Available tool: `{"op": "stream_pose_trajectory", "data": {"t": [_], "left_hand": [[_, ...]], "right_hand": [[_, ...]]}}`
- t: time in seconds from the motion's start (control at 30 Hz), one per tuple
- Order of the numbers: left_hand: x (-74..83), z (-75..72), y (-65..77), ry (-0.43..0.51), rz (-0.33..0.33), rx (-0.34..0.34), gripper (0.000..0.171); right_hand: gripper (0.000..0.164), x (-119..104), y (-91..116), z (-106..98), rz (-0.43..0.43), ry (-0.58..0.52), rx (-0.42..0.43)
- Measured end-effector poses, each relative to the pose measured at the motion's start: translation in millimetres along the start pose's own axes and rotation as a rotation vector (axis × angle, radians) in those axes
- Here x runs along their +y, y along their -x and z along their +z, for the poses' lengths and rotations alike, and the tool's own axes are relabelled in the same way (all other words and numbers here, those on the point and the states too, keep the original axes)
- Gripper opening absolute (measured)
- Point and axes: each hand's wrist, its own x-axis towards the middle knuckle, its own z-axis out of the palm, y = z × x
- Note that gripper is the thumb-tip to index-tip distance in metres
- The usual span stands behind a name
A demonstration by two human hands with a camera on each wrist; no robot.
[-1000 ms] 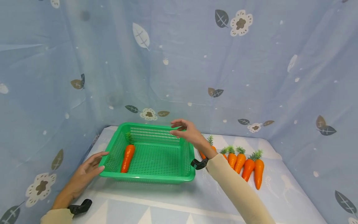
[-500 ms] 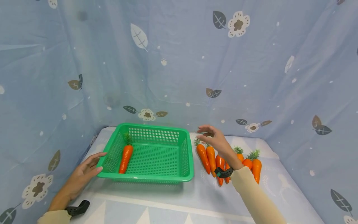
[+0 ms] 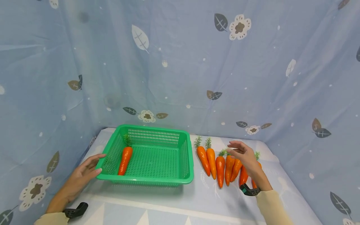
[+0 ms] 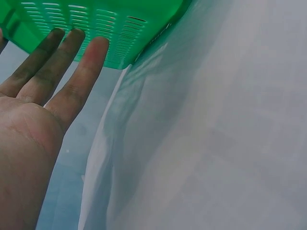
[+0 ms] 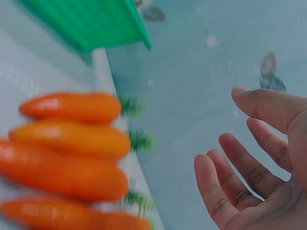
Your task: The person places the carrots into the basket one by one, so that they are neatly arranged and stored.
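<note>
A green plastic basket (image 3: 157, 180) stands on the left half of the table, with one orange carrot (image 3: 125, 160) lying along its left side. At the basket's left end is my left hand (image 3: 81, 175), its straight fingertips right at the wall, as the left wrist view also shows with the fingers (image 4: 79, 84). To the right of the basket several carrots (image 3: 220, 171) with green tops lie side by side. Over the right part of this row hovers my right hand (image 3: 247, 157), holding nothing. Its fingers are spread and loosely bent in the right wrist view, beside the carrots (image 5: 72, 139).
Blue patterned cloth (image 3: 180, 68) hangs behind the table and along both sides. A pale patterned cloth (image 3: 157, 204) covers the tabletop. The right forearm and its wrist strap (image 3: 249, 190) hide parts of the rightmost carrots.
My right hand has moved right, from above the basket's right end to over the carrot row, uncovering the carrots nearest the basket. My left hand stays at the basket's left end.
</note>
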Motion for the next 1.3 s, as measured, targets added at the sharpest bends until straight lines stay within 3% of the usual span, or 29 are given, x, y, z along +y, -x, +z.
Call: {"op": "stream_pose_trajectory", "data": {"t": [0.23, 0.5, 0.8, 1.3], "left_hand": [[3.6, 0.3, 1.3, -0.004, -0.002, 0.004, 0.056], [1.7, 1.1, 2.4, 0.004, 0.036, 0.007, 0.056], [2.8, 1.0, 2.1, 0.006, 0.027, 0.011, 0.056], [2.4, 2.2, 0.7, 0.019, 0.027, 0.014, 0.056]], "right_hand": [[0.058, 30, 26, -30, 0.084, 0.089, 0.089], [0.066, 59, 39, -52, 0.196, 0.17, 0.178], [0.071, 78, 44, -64, 0.327, 0.139, 0.227], [0.069, 94, 44, -77, 0.383, 0.224, 0.278]]}}
